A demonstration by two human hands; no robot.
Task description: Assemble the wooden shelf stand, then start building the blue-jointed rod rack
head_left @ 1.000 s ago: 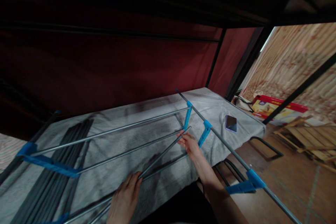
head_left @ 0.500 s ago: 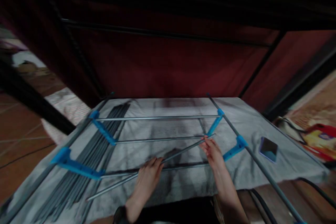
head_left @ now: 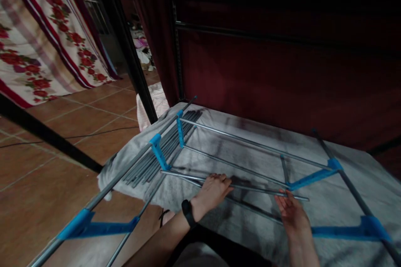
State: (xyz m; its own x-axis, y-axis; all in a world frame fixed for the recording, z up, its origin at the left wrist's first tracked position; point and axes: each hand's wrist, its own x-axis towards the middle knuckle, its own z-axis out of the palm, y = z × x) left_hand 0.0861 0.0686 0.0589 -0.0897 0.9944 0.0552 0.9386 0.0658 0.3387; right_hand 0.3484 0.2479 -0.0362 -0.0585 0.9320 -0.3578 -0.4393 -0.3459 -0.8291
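Note:
My left hand (head_left: 215,190), with a dark band on its wrist, is closed over the middle of a loose grey metal tube (head_left: 257,189). Near the tube's right end, my right hand (head_left: 293,212) pinches it between thumb and fingers. The tube's left end lies at the lower tip of a blue plastic bracket (head_left: 159,153); whether it is seated there I cannot tell. Around my hands is a rack frame of tubes and blue brackets, with one bracket (head_left: 313,178) just beyond my right hand and another bracket (head_left: 347,232) to its right.
Under the frame is a grey blanket (head_left: 219,139) on a bed-like surface. A bundle of loose tubes (head_left: 169,144) lies at its left. Black posts (head_left: 131,50) and a dark red curtain (head_left: 266,83) enclose it. A flowered cloth (head_left: 59,29) hangs over the tiled floor (head_left: 78,112).
My view has turned left. The loose tube's left end has shifted away from me, up to the blue bracket's tip. Both hands still hold the tube.

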